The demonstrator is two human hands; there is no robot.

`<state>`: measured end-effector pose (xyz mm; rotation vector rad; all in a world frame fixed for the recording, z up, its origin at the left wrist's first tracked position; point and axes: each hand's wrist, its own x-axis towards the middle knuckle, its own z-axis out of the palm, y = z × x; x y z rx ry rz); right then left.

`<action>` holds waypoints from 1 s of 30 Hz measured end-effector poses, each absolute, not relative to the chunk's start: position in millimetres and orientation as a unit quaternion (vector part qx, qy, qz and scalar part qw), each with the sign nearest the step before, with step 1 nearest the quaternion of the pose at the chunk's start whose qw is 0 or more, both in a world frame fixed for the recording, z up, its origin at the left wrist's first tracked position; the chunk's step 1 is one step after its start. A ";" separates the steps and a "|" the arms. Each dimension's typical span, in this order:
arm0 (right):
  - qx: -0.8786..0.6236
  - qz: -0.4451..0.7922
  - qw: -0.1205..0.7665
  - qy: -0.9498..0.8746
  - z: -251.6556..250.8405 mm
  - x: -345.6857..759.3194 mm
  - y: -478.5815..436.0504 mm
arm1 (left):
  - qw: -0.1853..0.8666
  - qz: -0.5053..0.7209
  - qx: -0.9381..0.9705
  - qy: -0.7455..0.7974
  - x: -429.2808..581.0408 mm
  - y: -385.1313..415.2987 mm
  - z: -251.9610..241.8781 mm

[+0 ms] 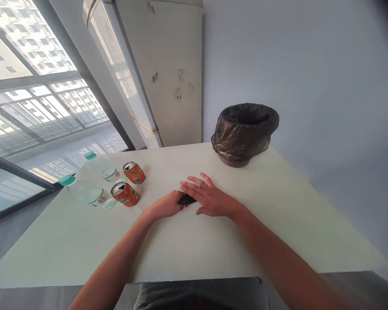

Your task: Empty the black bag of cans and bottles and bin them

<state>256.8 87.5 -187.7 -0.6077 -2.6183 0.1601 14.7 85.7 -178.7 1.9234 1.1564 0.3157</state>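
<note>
My left hand [166, 206] lies on the white table [278, 215] with its fingers curled around a small black object [186, 199], most of which is hidden. My right hand [207, 197] rests over the same object with its fingers stretched out flat and spread toward the left. Both hands meet near the middle of the table. To their left stand two open orange cans, one [126, 193] nearer and one [134, 172] farther. Beside the cans lie two clear plastic bottles with teal caps, one [87, 191] near the table edge and one [101, 165] behind it.
A brown bin lined with a black bag [244, 133] stands at the table's far side. Behind the table a white refrigerator [168, 73] stands against the wall. A large window [35, 107] fills the left side.
</note>
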 end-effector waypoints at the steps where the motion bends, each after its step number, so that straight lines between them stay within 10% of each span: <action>1: -0.219 0.037 0.209 -0.952 -190.5 250.5 85.1 | 0.423 0.133 0.775 0.450 20.7 86.2 -178.0; 15: -0.427 0.110 0.127 -0.888 -191.8 280.6 104.9 | 0.509 0.203 0.730 0.409 7.9 88.3 -175.7; 24: -0.504 0.141 0.157 -0.837 -211.0 261.6 105.0 | 0.051 0.357 0.862 0.357 36.2 76.5 -222.2; 30: -0.428 0.307 0.284 -0.802 -224.0 272.4 119.1 | 0.103 0.359 0.831 0.413 30.9 104.7 -237.3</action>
